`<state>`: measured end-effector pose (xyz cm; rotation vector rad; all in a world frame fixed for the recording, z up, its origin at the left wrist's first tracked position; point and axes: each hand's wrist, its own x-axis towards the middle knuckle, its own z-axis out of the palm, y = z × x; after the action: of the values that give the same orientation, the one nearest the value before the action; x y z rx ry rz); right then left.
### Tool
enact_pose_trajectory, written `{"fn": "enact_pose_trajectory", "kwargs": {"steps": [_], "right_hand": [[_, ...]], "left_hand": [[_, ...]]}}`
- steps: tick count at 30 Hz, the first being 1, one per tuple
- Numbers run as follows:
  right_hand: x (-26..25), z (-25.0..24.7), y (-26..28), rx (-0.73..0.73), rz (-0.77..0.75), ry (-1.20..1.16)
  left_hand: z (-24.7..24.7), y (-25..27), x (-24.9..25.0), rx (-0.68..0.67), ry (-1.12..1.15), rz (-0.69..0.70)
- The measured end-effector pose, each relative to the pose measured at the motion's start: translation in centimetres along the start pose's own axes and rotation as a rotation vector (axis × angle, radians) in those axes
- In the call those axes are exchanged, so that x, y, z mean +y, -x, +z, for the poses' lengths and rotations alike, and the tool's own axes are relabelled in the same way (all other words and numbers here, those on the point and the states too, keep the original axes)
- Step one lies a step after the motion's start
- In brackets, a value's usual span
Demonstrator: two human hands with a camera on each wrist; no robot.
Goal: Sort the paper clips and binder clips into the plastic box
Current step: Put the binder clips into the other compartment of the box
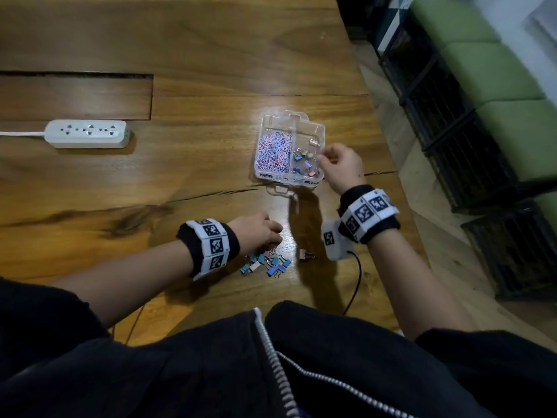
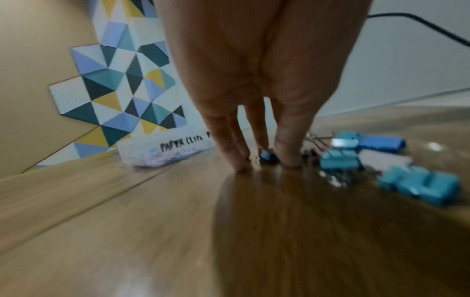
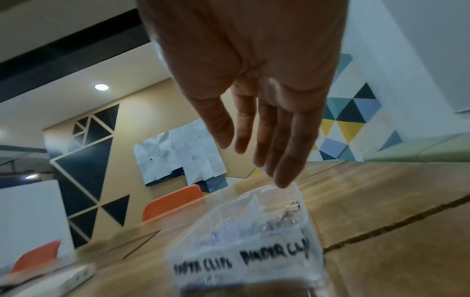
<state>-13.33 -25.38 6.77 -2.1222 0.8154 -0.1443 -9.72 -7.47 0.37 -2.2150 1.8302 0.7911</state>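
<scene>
On the bench (image 1: pixel 196 55), left hand (image 1: pixel 256 230) fingertips are pressed down around one of the loose binder clips (image 1: pixel 265 263) left unsorted, while plastic box (image 1: pixel 289 146) is seen already holding paper clips (image 1: pixel 272 153), with right hand (image 1: pixel 340 167) spread empty above it.

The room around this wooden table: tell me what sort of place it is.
Probably an office meeting or break room. The long wooden table carries a power strip; orange chairs stand at its far side, sheets of paper cover a board on the wall, and a green cushioned bench runs alongside.
</scene>
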Motion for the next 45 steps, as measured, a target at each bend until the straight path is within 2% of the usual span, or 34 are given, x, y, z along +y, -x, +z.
{"fn": "enact_pose_trajectory", "kwargs": {"steps": [6,8,13,16,24,28,30,34,37,39,42,43,45], "right_hand": [[4.7,2.7,7.0,-0.432,0.067,0.341],[6.0,3.8,9.4,-0.509,0.072,0.432],[7.4,5.6,11.7,-0.49,-0.208,0.531],[7.9,5.8,11.7,-0.456,-0.285,0.565],[8.8,5.1,11.2,-0.376,-0.267,0.458],[9.0,4.5,10.8,-0.377,-0.23,0.453],[8.9,4.5,10.7,-0.385,-0.187,0.462],[8.6,5.0,10.8,-0.358,-0.078,0.459],[8.6,5.3,10.8,-0.34,-0.041,0.456],[8.6,5.3,10.7,-0.336,-0.005,0.425],[8.5,5.2,10.5,-0.314,0.038,0.393],[8.5,5.1,10.4,-0.297,0.059,0.362],[8.4,5.0,10.4,-0.279,0.102,0.312]], "left_hand": [[1.1,1.0,-0.1,0.112,0.081,-0.075],[1.3,1.2,-0.3,0.132,0.113,-0.112],[0.1,1.3,-0.5,0.154,0.297,-0.23],[-1.5,0.7,-0.6,0.222,0.45,-0.28],[-7.3,-3.2,-0.3,0.544,0.881,-0.309],[-9.8,-6.1,-0.3,0.709,1.027,-0.332],[-10.6,-7.2,-0.5,0.742,1.089,-0.366],[-10.0,-8.2,-0.9,0.631,1.033,-0.437],[-8.6,-6.4,-0.7,0.59,1.003,-0.387],[-7.2,-4.2,-0.7,0.415,0.913,-0.311],[-4.1,-0.6,-0.7,0.036,0.635,-0.212],[-3.0,0.5,-0.5,-0.052,0.539,-0.212],[-1.0,2.3,0.3,-0.134,0.343,-0.233]]}}
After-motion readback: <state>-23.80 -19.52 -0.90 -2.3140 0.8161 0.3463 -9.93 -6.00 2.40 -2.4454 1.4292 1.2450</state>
